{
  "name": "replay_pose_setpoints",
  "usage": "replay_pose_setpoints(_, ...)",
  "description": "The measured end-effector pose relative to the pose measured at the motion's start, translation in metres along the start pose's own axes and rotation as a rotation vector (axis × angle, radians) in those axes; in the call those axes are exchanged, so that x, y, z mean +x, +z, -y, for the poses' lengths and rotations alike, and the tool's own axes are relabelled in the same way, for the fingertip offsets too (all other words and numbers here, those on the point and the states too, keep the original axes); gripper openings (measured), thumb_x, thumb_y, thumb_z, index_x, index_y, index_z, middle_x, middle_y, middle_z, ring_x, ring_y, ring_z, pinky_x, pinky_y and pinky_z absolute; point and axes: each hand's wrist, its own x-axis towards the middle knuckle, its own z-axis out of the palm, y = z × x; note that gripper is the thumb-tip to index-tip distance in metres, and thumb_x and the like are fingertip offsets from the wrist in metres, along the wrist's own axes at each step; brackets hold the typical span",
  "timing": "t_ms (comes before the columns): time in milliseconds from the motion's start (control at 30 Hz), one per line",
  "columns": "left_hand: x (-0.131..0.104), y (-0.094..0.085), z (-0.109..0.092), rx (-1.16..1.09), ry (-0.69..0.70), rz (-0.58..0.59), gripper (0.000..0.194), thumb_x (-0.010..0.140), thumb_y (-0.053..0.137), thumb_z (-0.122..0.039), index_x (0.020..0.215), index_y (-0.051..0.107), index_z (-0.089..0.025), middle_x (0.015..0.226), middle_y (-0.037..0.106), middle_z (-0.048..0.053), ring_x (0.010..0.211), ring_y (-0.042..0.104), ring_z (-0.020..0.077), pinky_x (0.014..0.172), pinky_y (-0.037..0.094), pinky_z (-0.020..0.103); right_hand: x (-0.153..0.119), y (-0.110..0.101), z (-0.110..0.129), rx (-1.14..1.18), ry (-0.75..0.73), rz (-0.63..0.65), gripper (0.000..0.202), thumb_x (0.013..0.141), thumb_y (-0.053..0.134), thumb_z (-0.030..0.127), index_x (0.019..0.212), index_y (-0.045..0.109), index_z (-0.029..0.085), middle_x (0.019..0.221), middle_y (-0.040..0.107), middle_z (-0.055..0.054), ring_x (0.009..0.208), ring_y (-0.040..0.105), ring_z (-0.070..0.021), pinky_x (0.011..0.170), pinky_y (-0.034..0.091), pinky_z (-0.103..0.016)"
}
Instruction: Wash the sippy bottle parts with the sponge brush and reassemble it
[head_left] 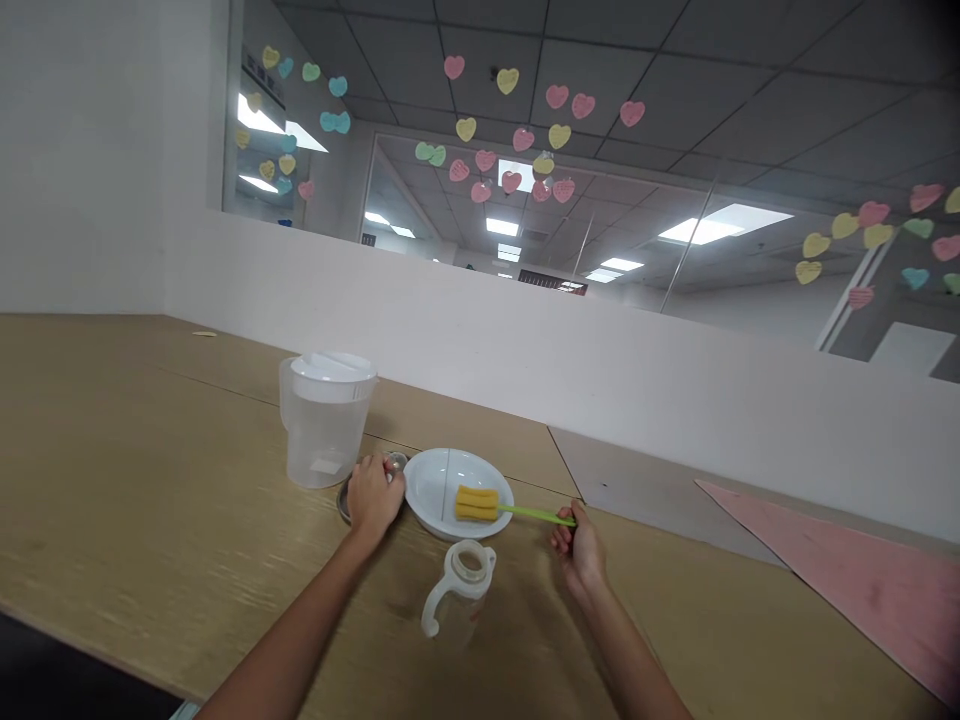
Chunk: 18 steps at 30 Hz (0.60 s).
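In the head view my right hand (579, 548) is closed around the end of the light green handle of a sponge brush (477, 504). The brush's yellow sponge head rests in a white oval dish (427, 475), which has a thin dividing line across it. My left hand (376, 497), fingers curled, is over a round, dark-rimmed object (343, 503) just left of the dish. It covers most of that object, and what its fingers grip is hidden. Between my forearms stands a translucent bottle (463, 590) with an open mouth and a hooked handle.
A clear plastic pitcher (328, 430) with a white lid stands behind my left hand. On the right lies a pink sheet (862, 570). The wooden table (150, 480) meets a low white wall (480, 340) under a window with heart-shaped notes.
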Motion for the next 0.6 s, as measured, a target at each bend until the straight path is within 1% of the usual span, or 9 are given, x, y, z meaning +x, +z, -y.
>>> replay_pose_setpoints(100,-0.0011,0.0006,0.0001,-0.020,0.001,-0.067,0.005,0.073,0.044,-0.019,0.073,0.049,-0.019,0.078,0.057,0.004,0.079,0.053,0.0194,0.064,0.034,0.027,0.0002,-0.0005,-0.0001,0.004,-0.004,0.004,0.031,0.075,0.053,0.042,0.060,0.041,0.018,0.034,0.023,0.010,0.031,0.021,-0.0043,0.038,0.025,-0.019)
replay_pose_setpoints(133,-0.0015,0.0009,0.0001,-0.025,0.001,-0.060,0.006,0.073,0.043,-0.019,0.072,0.049,-0.019,0.078,0.057,0.004,0.078,0.053,0.0192,0.063,0.034,0.027,0.0005,-0.0007,-0.0003,0.002,-0.003,0.003,0.031,0.075,0.053,0.042,0.060,0.040,0.018,0.033,0.023,0.010,0.031,0.021,-0.0044,0.038,0.025,-0.020)
replay_pose_setpoints(267,-0.0031,0.0037,0.0009,-0.034,0.014,0.037,0.010,0.071,0.041,-0.015,0.071,0.050,-0.019,0.080,0.057,0.005,0.076,0.053,0.0192,0.062,0.034,0.027,0.0019,-0.0011,-0.0010,0.002,-0.001,0.003,0.032,0.074,0.053,0.044,0.060,0.041,0.018,0.034,0.023,0.011,0.030,0.020,-0.0045,0.038,0.025,-0.020)
replay_pose_setpoints(367,-0.0032,0.0062,0.0025,-0.065,-0.020,0.086,0.014,0.068,0.040,-0.011,0.070,0.051,-0.019,0.082,0.058,0.005,0.078,0.054,0.0186,0.062,0.035,0.026,0.0021,-0.0008,-0.0013,0.008,-0.007,0.011,0.032,0.073,0.054,0.043,0.060,0.041,0.018,0.034,0.023,0.011,0.030,0.020,-0.0044,0.038,0.025,-0.020)
replay_pose_setpoints(500,-0.0024,0.0053,0.0031,-0.070,-0.044,0.107,0.018,0.067,0.039,-0.008,0.070,0.053,-0.019,0.082,0.061,0.004,0.078,0.056,0.0182,0.062,0.036,0.025,0.0016,-0.0003,-0.0014,0.018,0.013,0.005,0.031,0.074,0.054,0.041,0.059,0.041,0.018,0.033,0.023,0.010,0.031,0.020,-0.0042,0.038,0.025,-0.019)
replay_pose_setpoints(600,-0.0027,0.0019,0.0006,-0.050,-0.054,0.116,0.019,0.067,0.040,-0.007,0.070,0.055,-0.019,0.082,0.063,0.005,0.080,0.056,0.0201,0.063,0.035,0.027,0.0013,-0.0001,-0.0010,0.018,0.019,-0.007,0.030,0.076,0.052,0.040,0.059,0.041,0.017,0.033,0.024,0.010,0.030,0.020,-0.0041,0.038,0.025,-0.019)
